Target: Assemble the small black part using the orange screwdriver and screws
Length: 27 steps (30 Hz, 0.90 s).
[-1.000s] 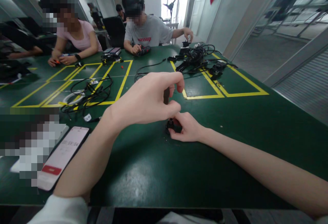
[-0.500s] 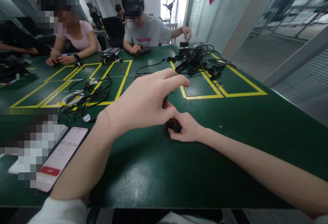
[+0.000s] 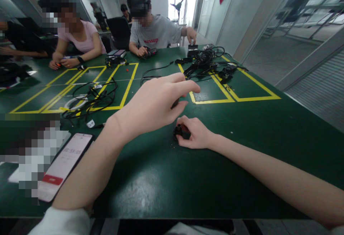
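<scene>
My right hand (image 3: pixel 194 133) is wrapped round a small black object (image 3: pixel 181 132) that rests on the green table (image 3: pixel 242 127), with a round black stub on its near end. Above it and to its left, my left hand (image 3: pixel 158 102) hovers with the back of the hand up. Its fingers curl round a small dark thing (image 3: pixel 175 103), mostly hidden under the palm, while the index finger points out to the right. The two hands are a little apart.
A phone (image 3: pixel 66 165) lies at the left beside a blurred-out item. Black cables (image 3: pixel 94 95) lie beyond it, and a larger tangle of cables (image 3: pixel 204 59) at the back right. Two people (image 3: pixel 158 30) (image 3: pixel 80 39) sit across the table.
My left hand has lifted slightly away from my right hand, showing more of the black object. The far person's hand at the back right has moved a little down and left.
</scene>
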Available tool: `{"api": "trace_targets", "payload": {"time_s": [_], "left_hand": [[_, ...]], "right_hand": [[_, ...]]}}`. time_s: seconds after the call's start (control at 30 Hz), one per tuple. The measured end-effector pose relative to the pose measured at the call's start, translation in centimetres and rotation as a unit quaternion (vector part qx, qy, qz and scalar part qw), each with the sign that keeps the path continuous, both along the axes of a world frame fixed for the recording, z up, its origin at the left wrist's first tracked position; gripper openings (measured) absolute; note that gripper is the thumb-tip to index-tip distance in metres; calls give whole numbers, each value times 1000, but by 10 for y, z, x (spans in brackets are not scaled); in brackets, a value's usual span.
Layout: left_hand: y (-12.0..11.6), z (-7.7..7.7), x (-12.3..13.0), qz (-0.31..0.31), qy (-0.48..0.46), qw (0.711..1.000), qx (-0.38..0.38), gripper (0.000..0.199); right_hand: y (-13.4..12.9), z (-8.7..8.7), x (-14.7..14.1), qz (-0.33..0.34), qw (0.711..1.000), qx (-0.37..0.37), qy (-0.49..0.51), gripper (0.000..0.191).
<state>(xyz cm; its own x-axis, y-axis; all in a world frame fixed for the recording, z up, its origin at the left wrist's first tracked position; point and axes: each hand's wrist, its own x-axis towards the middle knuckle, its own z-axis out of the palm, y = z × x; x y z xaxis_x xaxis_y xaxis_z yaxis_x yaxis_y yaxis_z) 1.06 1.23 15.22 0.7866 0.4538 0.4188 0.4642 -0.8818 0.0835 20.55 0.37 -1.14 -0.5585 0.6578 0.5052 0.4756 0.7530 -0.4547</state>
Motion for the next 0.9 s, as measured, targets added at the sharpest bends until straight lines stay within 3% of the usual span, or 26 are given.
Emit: {"api": "trace_targets", "payload": {"time_s": [0.37,0.7,0.9], "left_hand": [[-2,-2,3,6,15,1000,10,44],[0,-1,0,6,29,999,27,37],[0,1,-3,-30,34,999,19,41]], "right_hand": [[1,-2,0,6,1000,14,2,21],[1,-1,0,1,1000,6,-3,22],[2,-4,0,3,1000,25,4,22]]}}
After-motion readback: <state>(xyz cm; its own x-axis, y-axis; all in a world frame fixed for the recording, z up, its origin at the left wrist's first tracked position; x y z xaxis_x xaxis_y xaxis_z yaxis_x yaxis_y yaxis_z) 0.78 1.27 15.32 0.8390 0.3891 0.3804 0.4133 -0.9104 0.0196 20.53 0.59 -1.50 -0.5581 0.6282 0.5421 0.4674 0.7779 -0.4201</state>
